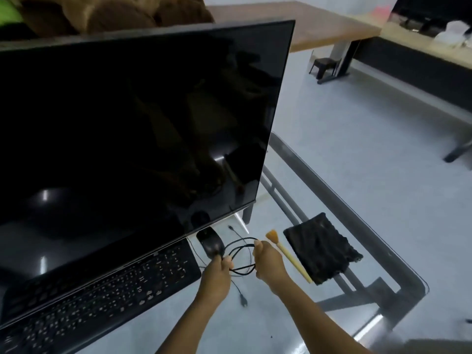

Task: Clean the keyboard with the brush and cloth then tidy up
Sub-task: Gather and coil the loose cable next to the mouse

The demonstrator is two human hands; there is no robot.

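Left hand point(217, 272), right hand point(267, 261): both grip looped cable point(241, 254) | brush point(288, 254) just right | keyboard point(102, 295) left

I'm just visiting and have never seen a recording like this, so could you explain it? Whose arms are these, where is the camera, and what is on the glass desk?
There is no machine here. A person wears a wide-angle camera on the head, so you look forward and down along their own two bare arms.

The surface is a glass table. On it stand a large dark monitor, switched off, and in front of it a black keyboard. Beside the keyboard lies a black mouse.

The left hand and right hand are both gripping a looped black cable; its plug hangs loose below. Which device the cable belongs to I cannot tell.

The cleaning tools lie to the right, untouched: a brush with a pale handle and orange bristles, and next to it a dark folded cloth.
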